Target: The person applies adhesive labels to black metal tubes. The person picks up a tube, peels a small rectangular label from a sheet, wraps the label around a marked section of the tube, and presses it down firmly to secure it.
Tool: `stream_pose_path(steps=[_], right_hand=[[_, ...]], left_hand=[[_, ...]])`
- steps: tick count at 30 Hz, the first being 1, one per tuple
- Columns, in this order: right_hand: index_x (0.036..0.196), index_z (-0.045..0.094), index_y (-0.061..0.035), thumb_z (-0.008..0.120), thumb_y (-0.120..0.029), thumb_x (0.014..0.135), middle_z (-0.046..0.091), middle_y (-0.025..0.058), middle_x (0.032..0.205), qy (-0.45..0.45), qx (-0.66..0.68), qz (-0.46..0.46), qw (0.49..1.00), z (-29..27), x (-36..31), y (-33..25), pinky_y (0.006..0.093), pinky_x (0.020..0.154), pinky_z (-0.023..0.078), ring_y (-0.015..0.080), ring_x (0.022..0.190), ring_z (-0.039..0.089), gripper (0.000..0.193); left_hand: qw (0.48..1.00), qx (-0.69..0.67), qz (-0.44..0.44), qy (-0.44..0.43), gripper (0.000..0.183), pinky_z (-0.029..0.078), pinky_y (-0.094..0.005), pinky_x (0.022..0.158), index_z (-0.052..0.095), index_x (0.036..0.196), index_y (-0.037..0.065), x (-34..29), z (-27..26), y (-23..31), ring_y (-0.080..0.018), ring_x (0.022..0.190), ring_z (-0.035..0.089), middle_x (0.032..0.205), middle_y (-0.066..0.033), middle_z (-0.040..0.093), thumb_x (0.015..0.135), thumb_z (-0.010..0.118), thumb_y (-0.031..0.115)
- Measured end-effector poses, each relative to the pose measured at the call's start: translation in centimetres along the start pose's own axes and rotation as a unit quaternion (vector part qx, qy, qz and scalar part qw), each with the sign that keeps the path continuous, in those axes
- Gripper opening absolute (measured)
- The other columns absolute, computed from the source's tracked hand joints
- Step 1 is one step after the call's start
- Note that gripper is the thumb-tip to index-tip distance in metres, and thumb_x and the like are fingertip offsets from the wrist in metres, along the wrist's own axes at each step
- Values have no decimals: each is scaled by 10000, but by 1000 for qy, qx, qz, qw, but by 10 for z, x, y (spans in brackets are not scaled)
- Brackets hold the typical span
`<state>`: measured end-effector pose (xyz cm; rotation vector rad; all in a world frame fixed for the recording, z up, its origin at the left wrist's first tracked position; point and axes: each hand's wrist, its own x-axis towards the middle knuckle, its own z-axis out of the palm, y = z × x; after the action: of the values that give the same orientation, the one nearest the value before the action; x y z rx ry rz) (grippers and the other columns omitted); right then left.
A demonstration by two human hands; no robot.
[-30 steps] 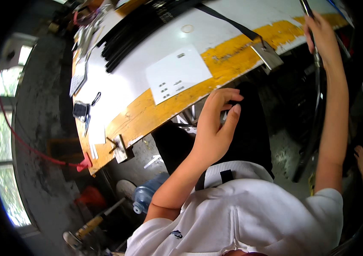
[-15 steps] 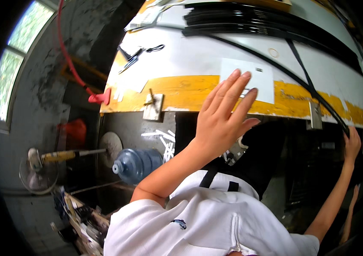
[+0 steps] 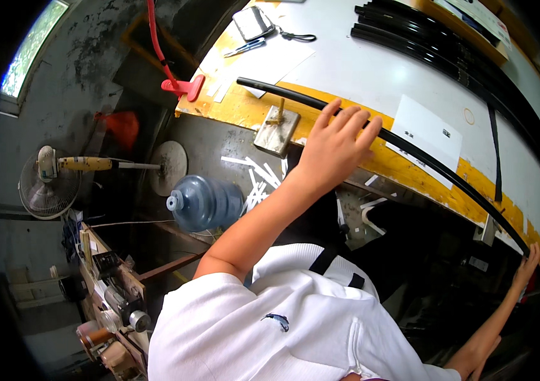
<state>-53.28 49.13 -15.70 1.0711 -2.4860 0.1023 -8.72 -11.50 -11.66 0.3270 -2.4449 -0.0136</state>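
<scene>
A long glossy black strip (image 3: 442, 166) lies aslant along the yellow front edge of the worktable, its left end just above a metal clamp block with an upright bolt (image 3: 277, 129). My left hand (image 3: 340, 143) is closed over the strip left of its middle, fingers bent across it; the thumb is hidden. Far to the right, my right hand (image 3: 526, 263) grips the strip's near end beyond the table edge. A white printed sheet (image 3: 428, 136) lies just behind the strip. Another metal clamp block (image 3: 485, 231) sits at the edge near my right hand.
More black strips (image 3: 435, 47) lie stacked at the back right. A phone-like device (image 3: 253, 24), blue pen-like tools (image 3: 244, 47) and a red clamp (image 3: 184, 87) are at the left. On the floor are a blue water bottle (image 3: 210, 202), a fan (image 3: 48, 184) and white scraps (image 3: 260, 181).
The strip has come forward from the stack side to the table's front edge. My left hand, raised with fingers stretched before, now closes on it. My right hand keeps its end. The view has turned.
</scene>
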Motion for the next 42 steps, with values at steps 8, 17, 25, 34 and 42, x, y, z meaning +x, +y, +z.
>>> stream_pose_path(steps=[8,17,25,34,42], right_hand=[[1350,469,-35,535,43,934,467,167,1398,-94,-153,71,981,21,13,18,392,1094,355,338,1351,403,427],[1313,483,20,469,-18,981,515,216,1328,-61,-81,155,983,25,17,28,384,1046,380,377,1226,498,334],[1373,451,25,362,-43,995,478,227,1387,-71,-83,181,977,44,35,42,383,1054,386,370,1246,489,394],[1062,663,-6,600,-231,894,628,197,1137,60,-53,120,990,14,93,-55,452,927,433,372,1063,570,288],[1178,626,-10,509,-65,941,621,141,1186,-43,73,24,996,-64,157,-351,357,992,437,290,1120,588,270]], left_hand=[[993,-105,45,-34,225,475,-343,879,609,980,93,8,17,5,-229,917,600,890,-50,589,766,640,156],[994,-59,73,56,197,467,-322,785,597,939,64,38,13,0,-203,786,563,799,-37,542,747,618,105],[993,-116,27,9,254,454,-307,719,614,970,53,-5,30,13,-199,756,558,792,-33,545,720,627,98],[987,-156,1,27,272,508,-358,834,626,986,39,-2,36,18,-224,847,616,837,-56,587,722,638,99],[983,-171,0,-65,380,494,-394,910,640,1076,20,9,28,29,-264,1020,622,1050,-97,634,739,715,178]])
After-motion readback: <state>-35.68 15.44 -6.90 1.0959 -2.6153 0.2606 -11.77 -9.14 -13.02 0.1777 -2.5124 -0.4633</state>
